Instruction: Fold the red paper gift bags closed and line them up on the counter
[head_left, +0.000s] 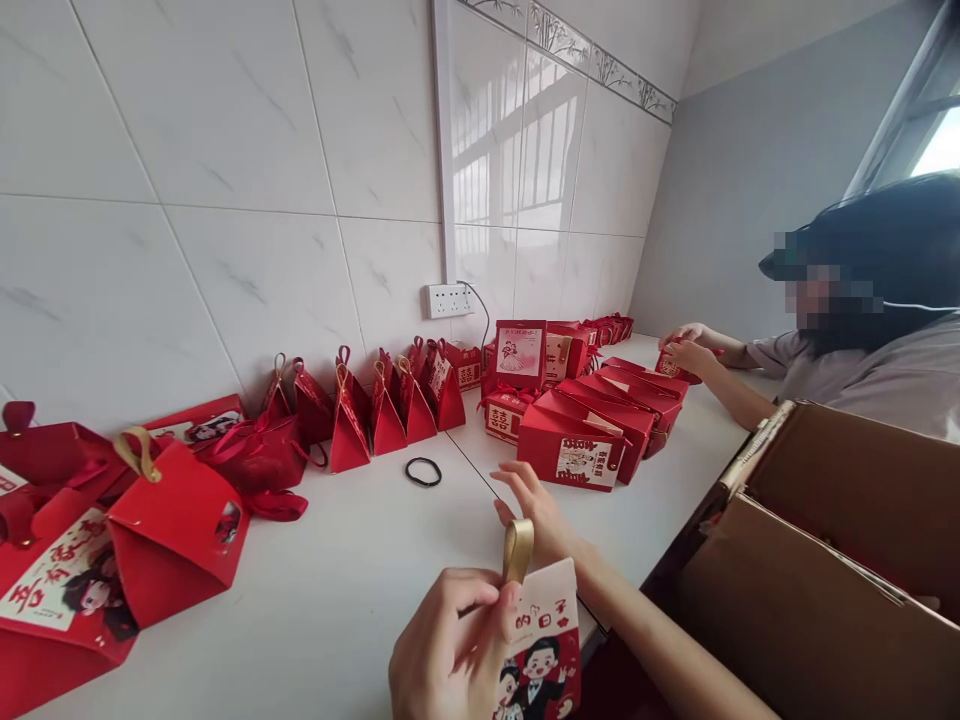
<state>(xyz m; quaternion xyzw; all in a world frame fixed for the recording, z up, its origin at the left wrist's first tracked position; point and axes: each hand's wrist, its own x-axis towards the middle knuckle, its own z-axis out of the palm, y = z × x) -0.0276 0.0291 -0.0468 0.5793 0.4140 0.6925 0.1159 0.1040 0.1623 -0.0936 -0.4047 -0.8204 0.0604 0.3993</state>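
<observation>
My left hand [454,640] is closed on a small red and white gift box [544,640] printed with a cartoon bridal couple, and its thumb and fingers pinch the base of the gold ribbon loop [518,548] on top. The box's lower end runs out of view. Beyond it, my right hand [538,512] reaches over the white table [337,590] with its fingers apart and nothing in them. The nearest thing to those fingers is a row of red boxes [544,445] with slanted tops. A black hair tie [423,472] lies to their left.
Several red triangular boxes [350,425] with ribbon loops stand along the tiled wall. Larger red boxes [180,530] crowd the left side. Open cardboard cartons [840,600] stand at the right edge. Across from them a co-worker's hands [686,350] hold a red box.
</observation>
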